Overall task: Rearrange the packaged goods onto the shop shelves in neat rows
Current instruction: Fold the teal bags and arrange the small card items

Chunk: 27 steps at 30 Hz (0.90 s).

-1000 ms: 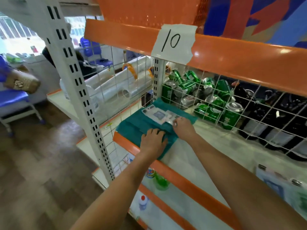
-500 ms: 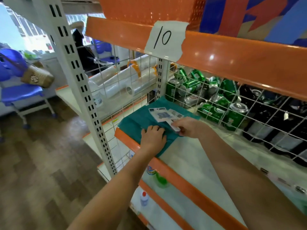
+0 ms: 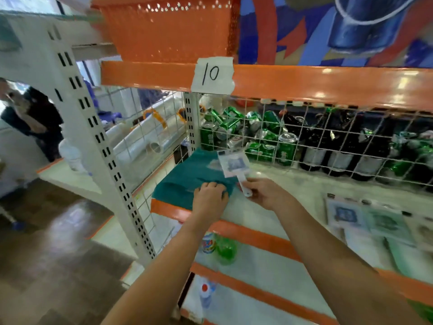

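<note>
While both forearms reach forward from the bottom of the view, I see the left hand (image 3: 210,199) resting knuckles-up on the near edge of a teal packet (image 3: 187,178), its fingers curled over the material at the packet's right corner. My right hand (image 3: 264,193) sits just beside it, pinching the white tab end of a carded blister pack (image 3: 233,165) between thumb and fingers; the card itself tilts up and away, overlapping the teal packet's far right corner. Both goods lie at the left end of the white shelf (image 3: 293,200), whose orange front lip (image 3: 246,233) runs under my wrists. Off to the right on the same shelf lie several flat carded packs (image 3: 365,219), blurred, so I cannot read them. Below the lip, on a lower shelf, stands a green bottle (image 3: 226,249) with a smaller labelled container touching its left side. Farther back, behind a white wire grid (image 3: 328,146), green cans (image 3: 234,130) are heaped loosely, and dark bottles (image 3: 339,148) stand to their right. Above them an orange rail carries a paper tag (image 3: 212,75) marked 10, and an orange basket (image 3: 168,29) sits on top.
</note>
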### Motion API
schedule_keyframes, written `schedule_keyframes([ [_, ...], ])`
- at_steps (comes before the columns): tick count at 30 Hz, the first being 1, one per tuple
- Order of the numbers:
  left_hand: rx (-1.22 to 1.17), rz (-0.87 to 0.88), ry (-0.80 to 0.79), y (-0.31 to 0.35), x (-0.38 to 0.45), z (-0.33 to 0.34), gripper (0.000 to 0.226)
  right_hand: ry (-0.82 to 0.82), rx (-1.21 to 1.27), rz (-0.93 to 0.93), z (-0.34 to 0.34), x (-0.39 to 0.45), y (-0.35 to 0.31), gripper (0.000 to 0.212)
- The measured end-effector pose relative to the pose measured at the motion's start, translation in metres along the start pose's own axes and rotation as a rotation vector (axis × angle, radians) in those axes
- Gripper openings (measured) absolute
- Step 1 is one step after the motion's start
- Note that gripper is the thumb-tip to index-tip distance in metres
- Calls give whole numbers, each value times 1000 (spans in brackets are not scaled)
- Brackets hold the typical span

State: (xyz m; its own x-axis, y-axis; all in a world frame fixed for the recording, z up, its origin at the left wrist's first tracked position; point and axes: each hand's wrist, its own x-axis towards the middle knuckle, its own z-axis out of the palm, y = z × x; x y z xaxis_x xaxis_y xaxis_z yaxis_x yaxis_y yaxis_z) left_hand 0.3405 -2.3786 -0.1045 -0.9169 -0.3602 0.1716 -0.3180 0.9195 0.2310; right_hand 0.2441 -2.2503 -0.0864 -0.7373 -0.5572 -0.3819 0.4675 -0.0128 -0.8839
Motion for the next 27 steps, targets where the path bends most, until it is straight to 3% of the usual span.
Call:
schedule_keyframes([
  [7, 12, 170, -20, 20, -39, 9, 30, 132, 102, -43, -12, -71, 30, 21],
  [13, -117, 256, -117, 59, -64, 14, 33, 257, 151, -75, -42, -125, 54, 33],
  [22, -605, 140, -254, 134, -73, 22, 37, 400, 109, -39, -95, -186, 72, 15],
  [27, -945, -37, -376, 175, -72, 31, 31, 435, 78, -36, -123, -203, 72, 21],
])
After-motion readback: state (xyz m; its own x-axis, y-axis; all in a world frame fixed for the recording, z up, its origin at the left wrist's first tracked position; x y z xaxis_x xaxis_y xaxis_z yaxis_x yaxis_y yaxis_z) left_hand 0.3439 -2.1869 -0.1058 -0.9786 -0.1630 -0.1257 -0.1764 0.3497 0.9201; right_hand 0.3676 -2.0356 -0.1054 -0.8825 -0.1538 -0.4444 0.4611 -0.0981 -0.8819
